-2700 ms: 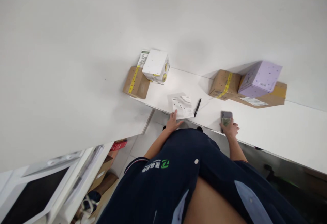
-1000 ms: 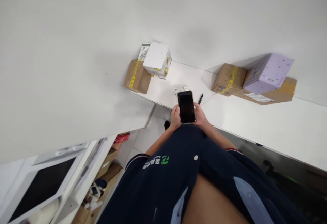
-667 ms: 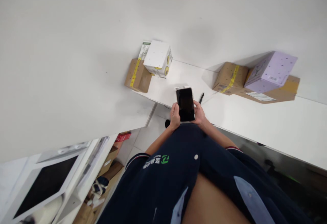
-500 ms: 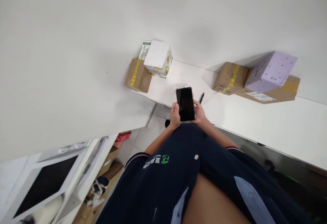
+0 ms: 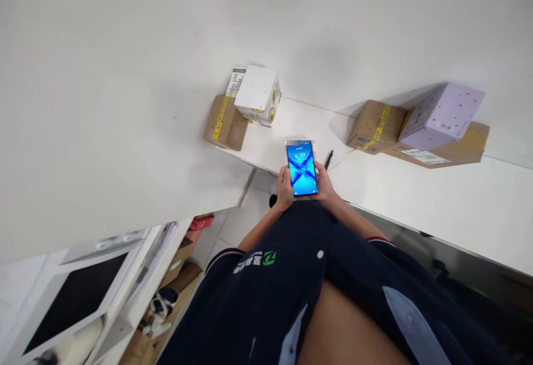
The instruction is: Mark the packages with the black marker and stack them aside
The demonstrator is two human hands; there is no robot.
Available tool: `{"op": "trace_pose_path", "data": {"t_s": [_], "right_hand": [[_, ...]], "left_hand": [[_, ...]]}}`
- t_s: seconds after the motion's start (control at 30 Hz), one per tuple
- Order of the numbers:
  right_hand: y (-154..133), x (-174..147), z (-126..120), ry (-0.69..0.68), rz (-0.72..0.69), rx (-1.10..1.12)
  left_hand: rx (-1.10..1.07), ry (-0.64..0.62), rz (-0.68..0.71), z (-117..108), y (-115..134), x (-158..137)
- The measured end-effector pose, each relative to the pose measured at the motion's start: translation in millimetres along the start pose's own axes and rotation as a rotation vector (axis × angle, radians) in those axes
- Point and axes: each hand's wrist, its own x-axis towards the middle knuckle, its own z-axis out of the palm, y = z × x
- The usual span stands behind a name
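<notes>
A smartphone is held upright between both hands near the front edge of the white desk. Its lit screen shows a blue lock screen reading 4:39. My left hand is closed along the phone's left edge, the thumb against its side. Along the right edge, my right hand grips it too; the fingers behind the phone are hidden. A black pen lies on the desk just beyond my right hand. Something pale, partly hidden, shows behind the phone's top.
At the back left, a brown carton with yellow tape stands beside a white box. Toward the right are a taped carton, a purple box and another brown carton. Shelves with a dark-screened device stand lower left.
The phone's screen has turned from black to a lit blue lock screen. Both hands keep almost the same place and hold.
</notes>
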Motion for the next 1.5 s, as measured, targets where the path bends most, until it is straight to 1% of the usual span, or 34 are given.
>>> {"op": "trace_pose_path", "data": {"t_s": [0.17,0.33,0.47,0.53,0.6,0.67,0.73,0.77,0.83,0.87,0.9,0.97,1.03,1.1,1.13,1.23,1.3,1.37,1.4,1.43,1.47,1.5], "right_hand": [[1,0,-1,0.007,0.012,-0.003],[0,-1,-2,0.004,0.011,-0.003],[0,-1,-3,0.008,-0.006,-0.018],[0,-2,-6,0.026,-0.031,-0.042],[-2,-6,-14,0.063,-0.077,-0.090],[-8,-13,-27,0.133,-0.145,-0.180],[-17,-24,-47,0.252,-0.253,-0.330],[-23,-31,-59,0.338,-0.323,-0.434],[-35,-44,-85,0.573,-0.472,-0.709],[-41,-50,-99,0.712,-0.520,-0.881],[-46,-56,-112,0.852,-0.537,-1.065],[-53,-64,-137,1.114,-0.486,-1.425],[-55,-69,-159,1.312,-0.407,-1.687],[-52,-71,-176,1.437,-0.360,-1.822],[-49,-71,-184,1.470,-0.346,-1.854],[-41,-71,-198,1.487,-0.299,-1.877],[-37,-69,-201,1.485,-0.279,-1.875],[-36,-64,-197,1.494,-0.313,-1.881],[-36,-58,-192,1.466,-0.352,-1.883],[-37,-51,-186,1.393,-0.395,-1.876],[-38,-41,-178,1.279,-0.434,-1.851],[-38,-29,-168,1.134,-0.455,-1.809]], "left_hand": [[0.045,0.027,0.020,-1,1,0],[0.071,0.010,-0.001,-1,2,-1],[0.108,0.026,-0.002,0,-1,0],[0.106,-0.016,-0.027,-1,-5,2],[0.132,-0.092,-0.045,-3,-9,4],[0.275,-0.151,0.012,-6,-13,7],[0.554,-0.184,0.134,-11,-15,10],[0.718,-0.204,0.190,-13,-17,11],[1.027,-0.257,0.246,-14,-20,13],[1.153,-0.285,0.245,-14,-22,15],[1.256,-0.311,0.234,-12,-24,17],[1.398,-0.359,0.199,-7,-30,22],[1.473,-0.403,0.172,-2,-37,30],[1.496,-0.443,0.165,3,-46,39],[1.489,-0.452,0.171,3,-50,43],[1.402,-0.441,0.212,-1,-64,53],[1.304,-0.435,0.252,-9,-71,57],[1.178,-0.442,0.283,-17,-78,61],[1.106,-0.421,0.279,-22,-81,64],[1.026,-0.368,0.252,-26,-84,66],[0.933,-0.278,0.196,-30,-87,68],[0.835,-0.173,0.119,-34,-89,70]]}}
